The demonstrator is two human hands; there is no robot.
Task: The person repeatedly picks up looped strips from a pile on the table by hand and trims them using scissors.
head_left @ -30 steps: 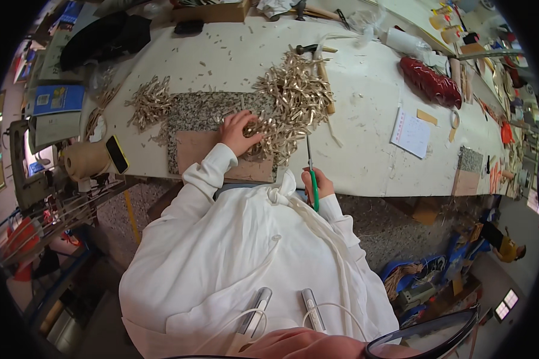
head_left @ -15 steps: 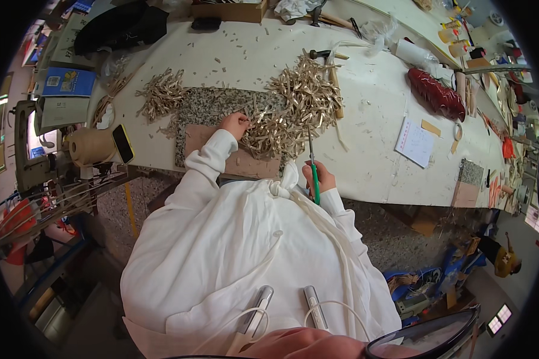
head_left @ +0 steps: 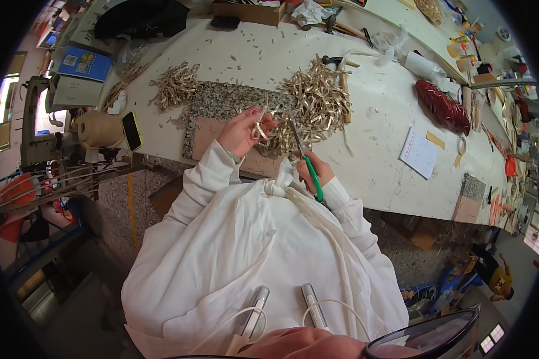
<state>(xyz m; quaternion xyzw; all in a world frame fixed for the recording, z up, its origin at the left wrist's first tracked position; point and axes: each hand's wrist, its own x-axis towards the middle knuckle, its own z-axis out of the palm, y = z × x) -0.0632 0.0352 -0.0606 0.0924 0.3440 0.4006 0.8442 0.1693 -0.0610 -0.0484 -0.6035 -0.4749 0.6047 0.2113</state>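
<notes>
My left hand (head_left: 244,131) is raised over the front of the granite slab (head_left: 221,97), closed on a shiny gold looped strip (head_left: 259,129). In my right hand (head_left: 317,171) are scissors (head_left: 310,170) with green handles, their blades pointing away from me and up to the left. The blades reach over the edge of a large heap of gold strips (head_left: 320,99), which lies on the right part of the slab and on the table beside it. A smaller bundle of similar strips (head_left: 176,85) lies to the left of the slab.
A hammer (head_left: 345,84) lies behind the heap. To the left are a phone (head_left: 132,131) and a cone of thread (head_left: 96,130). A written sheet (head_left: 418,154), a roll of tape (head_left: 462,145) and a dark red wrapped bundle (head_left: 442,107) lie on the right. Small clippings dot the white table (head_left: 377,137).
My left hand has lifted away from the heap with a gold strip and turned. The scissors in my right hand have tilted to the left, toward it. The whole view has shifted slightly.
</notes>
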